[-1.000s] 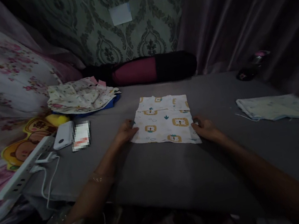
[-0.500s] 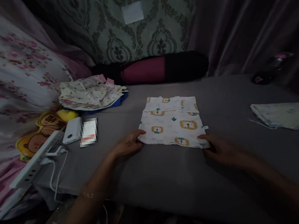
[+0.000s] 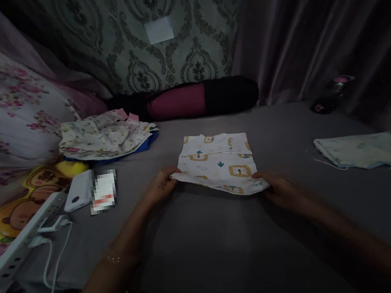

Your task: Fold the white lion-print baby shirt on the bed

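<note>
A small white garment (image 3: pixel 220 162) printed with yellow lion patches lies folded on the grey bed surface (image 3: pixel 213 241). My left hand (image 3: pixel 161 187) pinches its near left corner. My right hand (image 3: pixel 279 190) grips its near right corner. The near edge of the garment is raised off the surface and tilts up toward the far side. Both forearms reach in from the bottom of the view.
A pile of light printed clothes (image 3: pixel 103 134) lies at the back left. A white power bank (image 3: pixel 78 197), a small packet (image 3: pixel 102 190) and a power strip (image 3: pixel 21 238) with cable sit at the left. Another pale cloth (image 3: pixel 365 150) lies at the right. A dark bolster (image 3: pixel 188 99) lines the wall.
Both hands have closed on the garment's near corners and lifted its near edge off the bed. It lay flat before.
</note>
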`<state>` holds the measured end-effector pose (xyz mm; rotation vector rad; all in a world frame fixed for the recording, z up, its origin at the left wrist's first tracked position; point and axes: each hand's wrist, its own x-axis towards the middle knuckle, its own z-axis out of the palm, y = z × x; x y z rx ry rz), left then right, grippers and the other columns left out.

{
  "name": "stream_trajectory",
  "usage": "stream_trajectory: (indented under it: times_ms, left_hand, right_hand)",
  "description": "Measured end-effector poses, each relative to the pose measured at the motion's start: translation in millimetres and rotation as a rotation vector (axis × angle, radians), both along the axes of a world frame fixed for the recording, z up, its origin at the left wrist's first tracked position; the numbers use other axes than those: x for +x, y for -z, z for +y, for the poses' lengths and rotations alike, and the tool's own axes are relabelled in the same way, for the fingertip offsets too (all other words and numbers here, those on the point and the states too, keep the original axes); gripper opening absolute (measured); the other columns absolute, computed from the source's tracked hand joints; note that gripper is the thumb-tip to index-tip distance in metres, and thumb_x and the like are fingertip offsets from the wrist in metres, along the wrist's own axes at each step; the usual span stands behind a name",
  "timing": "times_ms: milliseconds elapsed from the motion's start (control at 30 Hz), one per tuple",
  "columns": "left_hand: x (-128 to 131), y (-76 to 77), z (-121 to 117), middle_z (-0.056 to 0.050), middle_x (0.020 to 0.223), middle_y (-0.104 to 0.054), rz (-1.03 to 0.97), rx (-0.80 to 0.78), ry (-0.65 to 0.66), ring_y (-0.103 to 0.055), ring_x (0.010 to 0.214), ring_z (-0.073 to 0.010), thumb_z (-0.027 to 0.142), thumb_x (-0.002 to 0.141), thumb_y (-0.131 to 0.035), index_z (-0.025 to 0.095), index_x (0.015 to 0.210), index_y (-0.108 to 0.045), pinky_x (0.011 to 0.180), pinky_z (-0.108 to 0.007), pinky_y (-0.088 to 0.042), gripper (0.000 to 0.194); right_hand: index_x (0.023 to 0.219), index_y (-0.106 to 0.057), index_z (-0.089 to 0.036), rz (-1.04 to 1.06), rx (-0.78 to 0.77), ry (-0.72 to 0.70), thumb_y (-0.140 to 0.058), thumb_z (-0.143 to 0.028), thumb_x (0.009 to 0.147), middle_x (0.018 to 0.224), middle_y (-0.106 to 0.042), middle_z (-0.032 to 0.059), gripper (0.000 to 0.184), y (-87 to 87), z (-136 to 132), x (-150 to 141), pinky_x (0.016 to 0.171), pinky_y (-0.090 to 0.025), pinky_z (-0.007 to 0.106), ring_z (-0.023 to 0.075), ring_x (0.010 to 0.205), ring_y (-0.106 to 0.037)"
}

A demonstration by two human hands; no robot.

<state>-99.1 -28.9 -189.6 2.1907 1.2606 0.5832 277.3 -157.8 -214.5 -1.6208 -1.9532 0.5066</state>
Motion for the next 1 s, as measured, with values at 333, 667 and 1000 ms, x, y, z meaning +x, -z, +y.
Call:
stream_trajectory:
  times_ms: [333, 667, 1000]
  left_hand:
    - [35.9, 2.0, 49.8, -0.002, 0.077, -0.059, -0.114, 0.0, -0.256, -0.055, 0.074, -0.0155, 0.032, 0.079, -0.057, 0.014, 0.083, -0.07, 0.064, -0.024, -0.044, 0.022]
    - [72.1, 29.9, 93.2, -0.007, 0.083, -0.068, 0.027, 0.159, -0.379, -0.063, 0.079, -0.0211, 0.025, 0.093, -0.041, 0.017, 0.097, -0.065, 0.066, -0.027, -0.043, 0.025]
    - [87.1, 30.1, 106.2, -0.013, 0.11, -0.065, 0.101, 0.245, -0.385, -0.062, 0.1, -0.024, 0.022, 0.097, -0.037, 0.017, 0.12, -0.056, 0.082, -0.031, -0.046, 0.03]
  right_hand:
    - [0.094, -0.073, -0.018, -0.108, 0.121, 0.337, -0.051, -0.033, 0.085, 0.091, -0.063, 0.008, 0.029, -27.2, 57.2, -7.1, 0.073, -0.047, 0.028, 0.0193, 0.082, -0.06]
    - [0.107, -0.066, -0.013, -0.242, -0.087, 0.545, -0.037, -0.032, 0.097, 0.095, -0.071, 0.0133, 0.036, -21.2, 113.4, -13.0, 0.069, -0.044, 0.028, 0.023, 0.084, -0.066]
    - [0.122, -0.056, -0.016, -0.398, -0.131, 0.603, -0.025, -0.039, 0.103, 0.108, -0.069, 0.0174, 0.043, -28.2, 129.8, -22.2, 0.085, -0.046, 0.036, 0.0275, 0.103, -0.066]
